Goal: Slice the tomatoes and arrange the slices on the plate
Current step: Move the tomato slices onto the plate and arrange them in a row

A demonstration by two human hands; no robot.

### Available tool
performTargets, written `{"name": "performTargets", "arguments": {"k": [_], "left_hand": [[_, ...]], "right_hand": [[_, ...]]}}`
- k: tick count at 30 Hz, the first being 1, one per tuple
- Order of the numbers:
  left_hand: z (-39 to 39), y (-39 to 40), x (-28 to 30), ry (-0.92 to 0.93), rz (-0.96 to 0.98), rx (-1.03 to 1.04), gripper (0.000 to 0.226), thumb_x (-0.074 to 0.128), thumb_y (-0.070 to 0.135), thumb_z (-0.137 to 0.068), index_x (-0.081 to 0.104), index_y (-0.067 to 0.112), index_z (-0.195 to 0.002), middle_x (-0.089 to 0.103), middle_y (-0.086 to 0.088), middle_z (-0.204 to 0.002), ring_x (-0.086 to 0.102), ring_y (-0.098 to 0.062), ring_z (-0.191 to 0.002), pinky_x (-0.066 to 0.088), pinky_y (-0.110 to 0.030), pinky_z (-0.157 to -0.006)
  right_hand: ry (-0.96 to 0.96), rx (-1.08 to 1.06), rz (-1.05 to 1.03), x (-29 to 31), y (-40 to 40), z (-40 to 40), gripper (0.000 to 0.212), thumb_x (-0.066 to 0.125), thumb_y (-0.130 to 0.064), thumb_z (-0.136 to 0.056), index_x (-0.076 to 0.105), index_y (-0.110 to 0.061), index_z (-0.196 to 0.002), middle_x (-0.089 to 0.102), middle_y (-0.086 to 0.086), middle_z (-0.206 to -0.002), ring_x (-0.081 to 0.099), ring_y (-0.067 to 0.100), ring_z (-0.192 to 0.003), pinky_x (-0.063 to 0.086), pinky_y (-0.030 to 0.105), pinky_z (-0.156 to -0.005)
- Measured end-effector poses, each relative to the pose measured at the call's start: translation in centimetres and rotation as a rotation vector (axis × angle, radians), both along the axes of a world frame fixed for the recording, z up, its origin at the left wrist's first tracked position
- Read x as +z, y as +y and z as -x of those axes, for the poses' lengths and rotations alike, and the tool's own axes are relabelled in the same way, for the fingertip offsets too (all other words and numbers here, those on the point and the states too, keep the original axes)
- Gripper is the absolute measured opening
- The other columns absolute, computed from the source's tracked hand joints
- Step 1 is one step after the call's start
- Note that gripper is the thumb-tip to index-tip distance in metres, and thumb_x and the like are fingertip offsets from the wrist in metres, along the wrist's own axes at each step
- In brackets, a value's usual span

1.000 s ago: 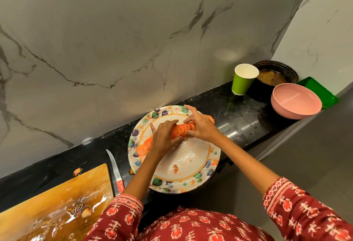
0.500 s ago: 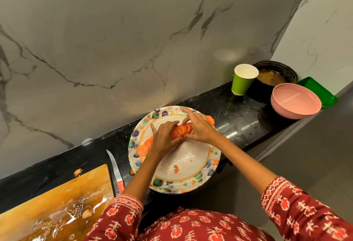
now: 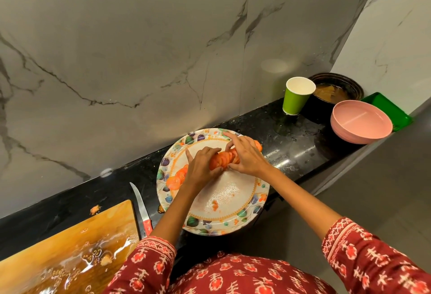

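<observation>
Now tomato slices (image 3: pixel 224 159) sit pinched between both hands over plate (image 3: pixel 233 221).

Both hands (image 3: pixel 203 165) gripping tomato slices (image 3: pixel 224 159), patterned plate (image 3: pixel 233 220), black counter (image 3: pixel 291 139)

board (image 3: pixel 70 247) left | knife (image 3: pixel 142 207) between board and plate (image 3: pixel 233 221) | cup (image 3: pixel 296 95), bowl (image 3: pixel 361 121) right
</observation>
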State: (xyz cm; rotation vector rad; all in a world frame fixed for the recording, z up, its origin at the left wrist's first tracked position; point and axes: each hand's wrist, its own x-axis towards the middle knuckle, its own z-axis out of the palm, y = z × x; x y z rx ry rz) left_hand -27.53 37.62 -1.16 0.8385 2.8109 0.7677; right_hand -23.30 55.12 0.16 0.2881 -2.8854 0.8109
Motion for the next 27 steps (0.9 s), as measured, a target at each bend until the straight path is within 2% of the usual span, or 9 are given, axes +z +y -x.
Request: {"name": "performTargets", "arguments": {"k": [3, 12, 16, 21, 27], "left_hand": [[0.1, -0.3, -0.7, -0.027, -0.006, -0.015, 0.061, 0.066, 0.041, -0.082, 0.043, 0.023, -0.135, 0.049, -0.003, -0.136, 0.042, -0.022, -0.125, 0.022, -0.061, -0.107], [0.4, -0.1, -0.7, 0.005, 0.009, -0.044, 0.054, 0.065, 0.043, -0.082, 0.050, 0.027, -0.131, 0.052, 0.000, -0.133, 0.040, -0.019, -0.126, 0.022, -0.062, -0.107], [-0.1, 0.0, -0.1, 0.041, 0.071, -0.015, 0.052, 0.062, 0.044, -0.084, 0.049, 0.028, -0.131, 0.051, 0.003, -0.135, 0.037, -0.017, -0.130, 0.001, -0.065, -0.109], [-0.2, 0.2, 0.1, -0.011, 0.054, 0.002, 0.064, 0.063, 0.051, -0.080, 0.043, 0.026, -0.136, 0.049, 0.000, -0.138, 0.037, -0.019, -0.130, 0.005, -0.063, -0.110], [-0.3, 1.0, 0.6, -0.022, 0.067, -0.004, 0.065, 0.064, 0.049, -0.081, 0.040, 0.026, -0.137, 0.047, 0.000, -0.139, 0.035, -0.019, -0.131, -0.005, -0.060, -0.110]], "right_hand": [[0.002, 0.002, 0.018, 0.0, 0.1, 0.0, 0.087, 0.076, -0.026, -0.074, 0.027, -0.011, -0.145, 0.058, 0.001, -0.114, 0.046, 0.023, -0.118, 0.022, 0.043, -0.110], [0.040, -0.020, 0.029, -0.3, 0.2, -0.5, 0.086, 0.077, -0.027, -0.072, 0.031, -0.013, -0.144, 0.057, 0.003, -0.106, 0.047, 0.023, -0.110, 0.027, 0.038, -0.105], [0.059, -0.029, 0.015, -0.4, 0.2, -0.7, 0.085, 0.077, -0.028, -0.073, 0.032, -0.012, -0.143, 0.058, 0.003, -0.103, 0.049, 0.023, -0.107, 0.027, 0.040, -0.104], [0.048, -0.048, 0.010, 0.1, 0.1, -0.5, 0.086, 0.077, -0.026, -0.073, 0.031, -0.011, -0.144, 0.059, 0.004, -0.114, 0.048, 0.024, -0.115, 0.023, 0.040, -0.108], [-0.034, -0.044, -0.016, 0.1, 0.8, -0.4, 0.092, 0.076, -0.030, -0.074, 0.022, -0.013, -0.146, 0.056, 0.000, -0.122, 0.044, 0.021, -0.123, 0.017, 0.045, -0.114]]}}
